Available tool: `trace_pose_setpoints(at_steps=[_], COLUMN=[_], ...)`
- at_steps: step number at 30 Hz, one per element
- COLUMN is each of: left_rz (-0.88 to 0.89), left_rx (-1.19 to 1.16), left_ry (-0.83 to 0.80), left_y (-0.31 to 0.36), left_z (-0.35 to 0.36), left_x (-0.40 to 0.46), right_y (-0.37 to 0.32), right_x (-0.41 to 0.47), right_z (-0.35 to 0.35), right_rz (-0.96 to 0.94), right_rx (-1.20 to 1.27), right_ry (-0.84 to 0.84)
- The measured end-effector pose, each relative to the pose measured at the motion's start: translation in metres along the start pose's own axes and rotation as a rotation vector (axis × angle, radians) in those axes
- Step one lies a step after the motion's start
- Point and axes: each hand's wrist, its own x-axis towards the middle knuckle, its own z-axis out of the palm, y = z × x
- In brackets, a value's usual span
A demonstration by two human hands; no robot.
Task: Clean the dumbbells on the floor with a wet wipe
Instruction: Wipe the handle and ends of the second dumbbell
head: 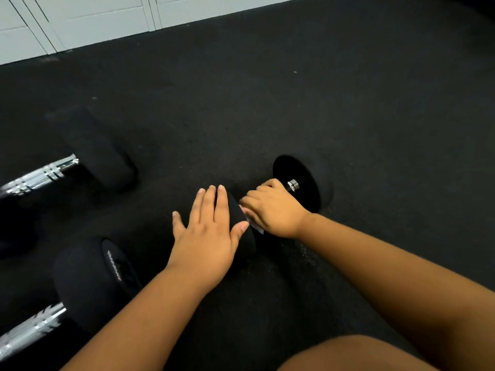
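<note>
A small black dumbbell (300,180) lies on the dark floor in the middle of the view. My left hand (211,236) rests flat, fingers spread, on its near black head. My right hand (270,207) is closed around the dumbbell's handle with a white wet wipe (254,224) wrapped under the fingers; only a corner of the wipe shows. The handle's silver end (292,185) shows beside the far head. Two bigger dumbbells lie to the left: one (93,279) near my left forearm, another (101,156) farther back.
Black rubber flooring (348,89) covers the room. A white panelled wall (80,20) runs along the far left edge. My bare knee (361,354) is at the bottom right.
</note>
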Motion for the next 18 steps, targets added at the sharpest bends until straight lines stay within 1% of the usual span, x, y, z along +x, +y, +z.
trace_pose_setpoints(at_steps=[2,6,7,8,10,11,12,15,18], left_rz=[0.011,-0.003,-0.005,-0.006,-0.005,-0.005,-0.007,-0.011,-0.009], left_rx=[0.021,0.025,0.026,0.028,0.035,0.034,0.032,0.023,0.018], left_ry=[0.003,0.007,0.009,0.01,0.008,0.005,0.002,0.012,0.009], left_y=[0.002,0.006,0.006,0.006,0.006,0.006,0.005,0.005,0.004], left_z=[0.002,0.003,0.003,0.004,0.004,0.005,0.005,0.005,0.006], left_x=[-0.005,-0.009,-0.009,-0.008,-0.007,-0.007,-0.006,-0.005,-0.005], right_y=[0.001,-0.002,-0.002,-0.001,-0.001,-0.001,-0.002,-0.014,-0.028], right_x=[0.0,0.022,0.023,0.022,0.011,0.003,-0.007,-0.04,-0.065], right_z=[0.004,-0.005,-0.008,-0.013,-0.027,-0.033,-0.036,-0.035,-0.024], right_rz=[0.029,0.333,0.422,0.521,0.707,0.778,0.843,1.027,1.194], right_rx=[0.039,0.292,0.396,0.518,0.8,0.924,1.033,1.26,1.298], right_ry=[-0.046,-0.068,-0.04,0.038,0.294,0.392,0.434,0.41,0.369])
